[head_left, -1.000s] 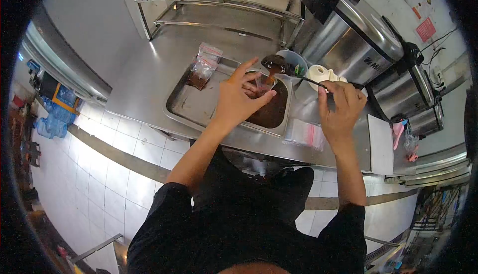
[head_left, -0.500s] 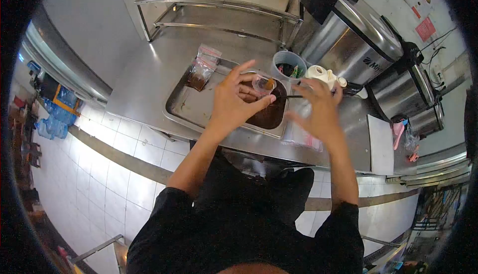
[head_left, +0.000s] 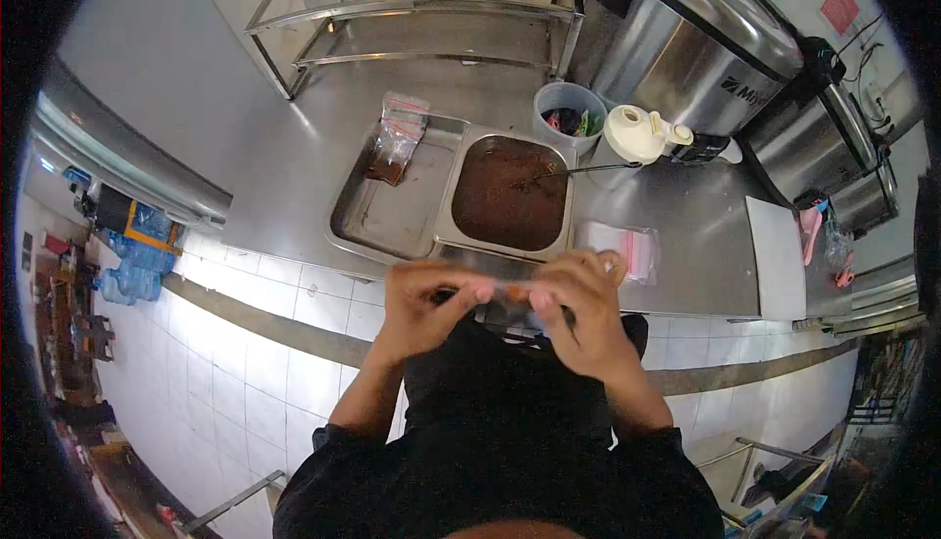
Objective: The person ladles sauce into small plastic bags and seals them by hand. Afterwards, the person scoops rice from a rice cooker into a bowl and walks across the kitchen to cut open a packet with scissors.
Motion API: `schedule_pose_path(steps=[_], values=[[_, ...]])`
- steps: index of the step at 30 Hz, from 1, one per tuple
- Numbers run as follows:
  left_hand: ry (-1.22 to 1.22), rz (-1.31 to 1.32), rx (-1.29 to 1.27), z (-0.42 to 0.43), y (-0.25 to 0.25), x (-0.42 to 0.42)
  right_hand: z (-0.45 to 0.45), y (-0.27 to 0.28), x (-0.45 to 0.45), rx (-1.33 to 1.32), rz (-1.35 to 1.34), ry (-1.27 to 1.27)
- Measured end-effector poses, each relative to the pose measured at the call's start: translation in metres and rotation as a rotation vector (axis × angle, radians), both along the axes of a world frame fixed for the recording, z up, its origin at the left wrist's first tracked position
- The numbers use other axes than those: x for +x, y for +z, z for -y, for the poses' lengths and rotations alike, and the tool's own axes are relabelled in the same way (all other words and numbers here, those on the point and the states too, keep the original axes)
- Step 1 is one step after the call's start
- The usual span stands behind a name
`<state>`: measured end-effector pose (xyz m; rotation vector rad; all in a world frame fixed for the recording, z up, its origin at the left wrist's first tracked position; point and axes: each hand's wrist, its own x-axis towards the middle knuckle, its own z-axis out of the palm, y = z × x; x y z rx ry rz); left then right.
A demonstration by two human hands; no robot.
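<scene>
- Stainless steel table (head_left: 681, 230) spans the middle of the frame, with white tiled floor below it and a metal rack (head_left: 421, 5) at upper centre.
- Fingers of the left hand (head_left: 414, 318) and right hand (head_left: 591, 328) are pinched at the tips on opposite sides of a small clear bag (head_left: 515, 292), which has something reddish-brown in it. Blur hides whether its mouth is closed.
- That bag is at the centre of the frame, just in front of the table's near edge, apart from the pans.
- Neither hand is on the ladle: its dark handle (head_left: 600, 168) rests over the right rim of the sauce pan (head_left: 571, 208), its head down in the dark sauce (head_left: 500, 211). Both hands are thus free for the bag.
- Beside it on the left, a steel tray (head_left: 404, 211) carries bags with brown contents (head_left: 396, 142), toward its upper left corner.
- Flat clear bags with red strips (head_left: 635, 250) lie right of the sauce pan.
- Farther out, at upper right, stand a tub (head_left: 567, 141), a cream-coloured lidded jug (head_left: 632, 135) and large steel containers (head_left: 676, 54).
</scene>
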<state>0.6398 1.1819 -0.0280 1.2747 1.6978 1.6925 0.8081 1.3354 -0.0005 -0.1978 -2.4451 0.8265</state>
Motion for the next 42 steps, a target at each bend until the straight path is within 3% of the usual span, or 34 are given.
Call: schedule_pose_path(steps=[6,9,16,19,28,34,42], values=[[-0.115,0.279,0.05,0.022,-0.031,0.025,0.017,-0.031,0.022,-0.119,0.029,0.069],[-0.137,0.247,0.021,0.022,-0.036,0.031,0.023,-0.035,0.026,-0.072,0.073,0.093],[-0.094,-0.017,0.021,0.016,-0.033,0.035,0.03,-0.035,0.036,-0.042,0.011,-0.11],[-0.117,0.021,-0.002,0.013,-0.036,0.035,0.034,-0.041,0.04,-0.09,-0.019,-0.168],[-0.177,0.048,0.019,0.017,-0.047,0.036,0.039,-0.039,0.031,0.021,-0.03,-0.137],[-0.066,-0.096,0.133,0.031,-0.055,0.028,0.048,-0.04,0.021,0.039,0.01,-0.06],[0.046,0.097,0.241,0.066,-0.05,-0.011,0.061,-0.018,-0.038,0.17,0.007,0.108]])
